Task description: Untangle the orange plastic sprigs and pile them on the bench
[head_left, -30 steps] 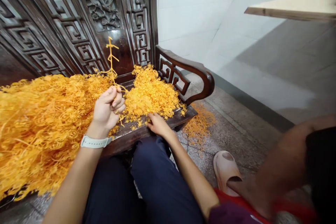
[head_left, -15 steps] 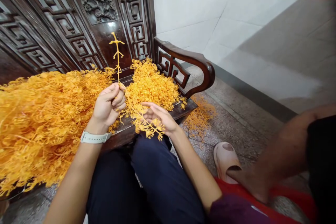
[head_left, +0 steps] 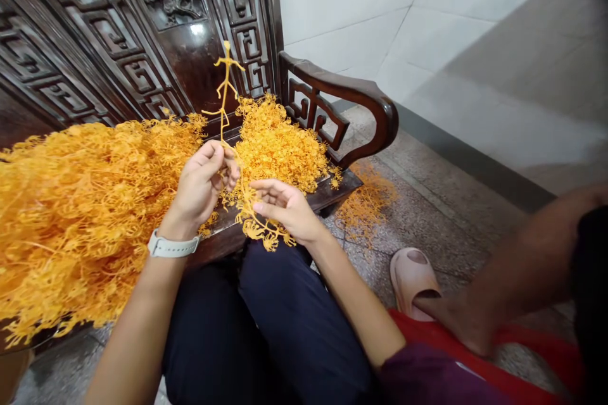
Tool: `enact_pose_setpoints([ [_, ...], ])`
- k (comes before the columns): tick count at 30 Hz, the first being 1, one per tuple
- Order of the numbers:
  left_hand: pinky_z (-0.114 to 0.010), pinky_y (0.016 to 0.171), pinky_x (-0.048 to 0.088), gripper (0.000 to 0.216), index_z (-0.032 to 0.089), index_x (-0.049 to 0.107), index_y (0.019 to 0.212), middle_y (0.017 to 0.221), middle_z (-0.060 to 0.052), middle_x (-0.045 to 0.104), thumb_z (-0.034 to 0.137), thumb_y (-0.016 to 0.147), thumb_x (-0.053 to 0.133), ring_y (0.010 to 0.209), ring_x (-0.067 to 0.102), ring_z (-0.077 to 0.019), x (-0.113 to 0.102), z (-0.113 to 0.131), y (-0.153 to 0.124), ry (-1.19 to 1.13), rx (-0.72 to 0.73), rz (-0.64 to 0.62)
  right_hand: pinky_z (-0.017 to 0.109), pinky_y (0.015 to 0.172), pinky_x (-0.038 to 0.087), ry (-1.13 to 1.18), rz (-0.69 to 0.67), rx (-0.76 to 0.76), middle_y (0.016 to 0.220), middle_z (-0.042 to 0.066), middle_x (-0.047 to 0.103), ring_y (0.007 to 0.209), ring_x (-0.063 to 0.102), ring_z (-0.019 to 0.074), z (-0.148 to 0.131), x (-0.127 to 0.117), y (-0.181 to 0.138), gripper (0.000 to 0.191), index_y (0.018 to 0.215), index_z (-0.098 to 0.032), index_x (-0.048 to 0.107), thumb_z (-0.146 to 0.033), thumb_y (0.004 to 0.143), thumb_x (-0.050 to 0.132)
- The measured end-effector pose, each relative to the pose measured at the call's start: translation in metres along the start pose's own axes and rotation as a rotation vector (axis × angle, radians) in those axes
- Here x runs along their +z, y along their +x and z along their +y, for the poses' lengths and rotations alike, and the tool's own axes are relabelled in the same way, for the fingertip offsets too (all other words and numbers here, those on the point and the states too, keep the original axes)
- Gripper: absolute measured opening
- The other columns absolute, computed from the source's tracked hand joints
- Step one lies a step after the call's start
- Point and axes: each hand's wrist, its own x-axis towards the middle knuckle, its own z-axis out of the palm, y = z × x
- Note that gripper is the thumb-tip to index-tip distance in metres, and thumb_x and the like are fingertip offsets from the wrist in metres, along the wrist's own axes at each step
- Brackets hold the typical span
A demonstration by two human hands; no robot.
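My left hand (head_left: 199, 180) pinches a thin yellow-orange plastic flower stem (head_left: 224, 101) between thumb and fingers. Above the grip, the stem stands up with bare, short side twigs. Below, it bends down to the right and still bears curly florets (head_left: 270, 239) at its lower end. My right hand (head_left: 294, 212) is at this lower part, its thumb and forefinger apart and their tips close to the stem; whether they touch it I cannot tell. Behind my right hand lies a heap of loose orange florets (head_left: 285, 149). A large pile of flowered stems (head_left: 95, 202) lies left of my left hand.
A dark carved wooden bench (head_left: 223, 243) bears both piles, with a curved armrest (head_left: 375, 98) at its right end. Orange bare-looking stems (head_left: 368, 202) lie on the floor beside it. At right are another person's leg (head_left: 517, 266), a pink slipper (head_left: 415, 275) and red cloth (head_left: 441, 342).
The view has shifted slightly. My left hand's fingers have opened out a little around the stem. My right hand's thumb has come forward to the lower stem, nearer my left hand.
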Motion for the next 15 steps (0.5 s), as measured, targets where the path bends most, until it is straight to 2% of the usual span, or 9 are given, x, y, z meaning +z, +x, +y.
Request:
enact_pose_setpoints([
  [4,-0.024,0.061,0.057,0.023,0.018,0.060,0.084,0.075,-0.005,0.068,0.032,0.101,0.067,0.065,0.066,-0.0149,0.0012,0.0023,0.0000,-0.070,0.029,0.006,0.029,0.082,0.055,-0.062,0.173,-0.132,0.096,0.001,0.067,0.087,0.061,0.0136,-0.0022,-0.0011,0.0001,0.031,0.112,-0.024,0.078,-0.026,0.082,0.085],
  [8,-0.029,0.071,0.062,0.028,0.019,0.058,0.079,0.080,-0.005,0.069,0.031,0.104,0.061,0.074,0.071,-0.0162,-0.0017,0.0058,0.0000,-0.186,0.006,0.077,0.030,0.078,0.056,-0.072,0.356,-0.214,0.096,0.001,0.064,0.084,0.059,0.0148,-0.0039,-0.0044,0.0006,0.026,0.113,-0.026,0.076,-0.030,0.088,0.077],
  [12,-0.034,0.082,0.066,0.028,0.019,0.060,0.078,0.095,-0.005,0.075,0.030,0.104,0.062,0.086,0.076,-0.0178,-0.0060,0.0053,0.0019,-0.291,0.028,0.127,0.031,0.086,0.057,0.004,0.371,-0.246,0.100,0.001,0.062,0.088,0.063,0.0150,-0.0009,-0.0066,0.0021,0.028,0.117,-0.027,0.074,-0.032,0.090,0.076],
  [15,-0.038,0.093,0.065,0.029,0.019,0.059,0.077,0.107,-0.006,0.080,0.033,0.102,0.065,0.102,0.078,-0.0208,-0.0067,0.0045,0.0035,-0.347,0.020,0.141,0.032,0.088,0.057,0.004,0.358,-0.225,0.104,0.003,0.066,0.087,0.065,0.0153,0.0026,-0.0062,0.0027,0.023,0.109,-0.024,0.073,-0.035,0.089,0.077],
])
